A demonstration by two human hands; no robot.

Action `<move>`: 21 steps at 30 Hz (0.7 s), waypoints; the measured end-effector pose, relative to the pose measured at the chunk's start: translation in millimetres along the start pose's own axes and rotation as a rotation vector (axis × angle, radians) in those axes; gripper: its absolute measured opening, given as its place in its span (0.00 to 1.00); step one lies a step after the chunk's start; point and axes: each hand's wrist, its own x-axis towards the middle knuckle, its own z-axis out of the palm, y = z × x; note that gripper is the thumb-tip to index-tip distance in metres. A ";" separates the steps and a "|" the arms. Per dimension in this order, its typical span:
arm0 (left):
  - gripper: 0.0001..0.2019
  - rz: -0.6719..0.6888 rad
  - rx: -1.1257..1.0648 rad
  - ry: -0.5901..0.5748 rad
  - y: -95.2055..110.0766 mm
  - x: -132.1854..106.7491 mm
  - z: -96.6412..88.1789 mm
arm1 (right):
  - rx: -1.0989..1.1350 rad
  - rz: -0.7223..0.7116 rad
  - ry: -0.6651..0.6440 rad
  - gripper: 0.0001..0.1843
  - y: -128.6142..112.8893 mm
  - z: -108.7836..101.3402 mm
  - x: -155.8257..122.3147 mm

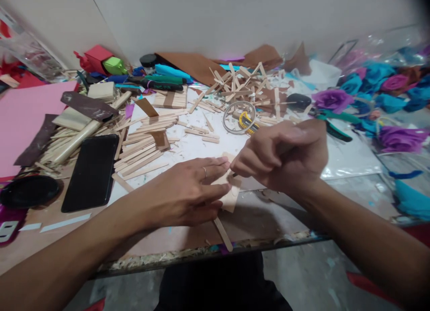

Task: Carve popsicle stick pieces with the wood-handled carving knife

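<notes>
My left hand [188, 192] lies flat with fingers stretched out, pressing on a small panel of glued wooden craft sticks [231, 199] near the table's front edge. A single stick [223, 234] juts from under the panel toward the edge. My right hand [280, 156] hovers just right of the left fingertips, fingers curled in a pinch over the panel's top; what it pinches is hidden.
Loose craft sticks [144, 149] lie piled left of centre, with a black phone [90, 171] beside them. A roll of wire [238, 117], stick assemblies [242, 84], pink sheet [23, 118], paper flowers [332, 99] and green-handled pliers [336, 125] crowd the table.
</notes>
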 end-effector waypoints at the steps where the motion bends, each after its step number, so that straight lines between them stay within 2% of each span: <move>1: 0.12 0.001 -0.002 0.001 0.1 0.0 0.3 | -0.007 -0.005 0.006 0.30 -0.4 1.0 -0.2; 3: 0.12 0.000 -0.003 0.005 0.7 0.2 0.3 | -0.013 -0.003 0.013 0.30 -0.7 4.2 -1.2; 8: 0.19 -0.025 -0.017 -0.045 2.6 2.6 -3.0 | 0.011 0.000 0.131 0.30 1.5 11.3 -5.8; 12: 0.17 -0.039 -0.053 -0.047 2.1 3.2 -2.9 | 0.005 0.011 0.082 0.27 2.8 11.3 -7.3; 15: 0.14 -0.042 -0.073 -0.041 0.5 1.9 -0.8 | 0.008 -0.005 0.093 0.26 4.0 12.5 -7.2; 21: 0.16 -0.045 -0.058 -0.068 -1.5 -1.7 0.6 | 0.021 0.010 0.124 0.26 3.5 17.2 -8.6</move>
